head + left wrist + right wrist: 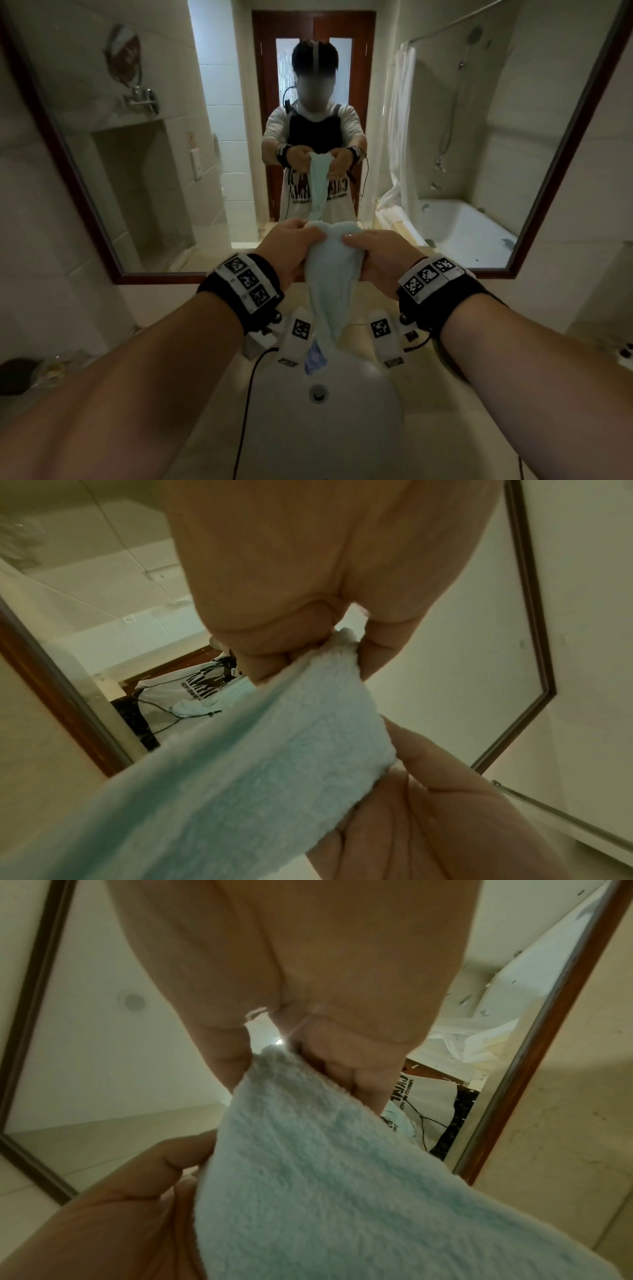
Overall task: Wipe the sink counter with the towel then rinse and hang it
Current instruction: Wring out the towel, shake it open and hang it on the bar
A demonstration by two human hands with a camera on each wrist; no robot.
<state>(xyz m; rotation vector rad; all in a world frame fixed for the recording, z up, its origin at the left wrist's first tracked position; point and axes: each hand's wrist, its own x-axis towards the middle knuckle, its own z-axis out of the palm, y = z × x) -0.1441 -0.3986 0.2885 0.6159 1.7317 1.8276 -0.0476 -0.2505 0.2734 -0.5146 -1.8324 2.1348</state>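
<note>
A pale blue-green towel [330, 284] hangs bunched in front of me above the white sink basin [373, 411]. My left hand [291, 245] grips its upper left edge and my right hand [376, 253] grips its upper right edge, the two hands close together. The towel's lower tip dangles over the basin near the drain [318, 393]. In the left wrist view the towel [260, 764] is pinched between thumb and curled fingers [263, 666]. In the right wrist view the towel [325, 1177] runs up into my curled fingers [356, 1080].
A framed mirror [239, 137] faces me and reflects a person holding the towel. The beige counter [205, 445] surrounds the basin. Small items [44, 371] sit at the left counter edge. A bathtub and shower curtain show in the mirror at right.
</note>
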